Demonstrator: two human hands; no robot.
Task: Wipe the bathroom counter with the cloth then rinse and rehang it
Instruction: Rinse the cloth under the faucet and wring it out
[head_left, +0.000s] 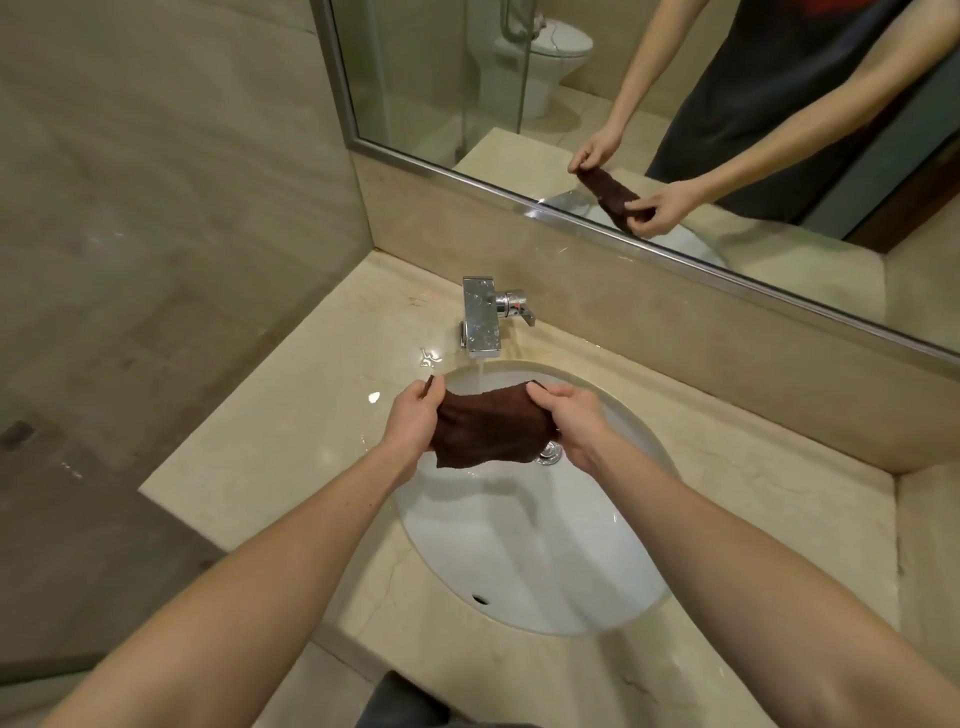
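A dark brown cloth (491, 428) is stretched between both hands over the far side of the white oval sink (524, 561). My left hand (413, 421) grips its left end and my right hand (574, 423) grips its right end. Water runs in a thin stream from the chrome faucet (480, 319) onto the cloth's top edge. The beige marble counter (291, 441) surrounds the sink and shows wet patches near the faucet. The cloth partly hides the chrome drain (549, 453).
A wide mirror (675, 78) runs along the back wall and reflects the person, the cloth and a toilet. A glass shower panel (156, 234) stands at the counter's left end. A marble side wall closes the counter on the right.
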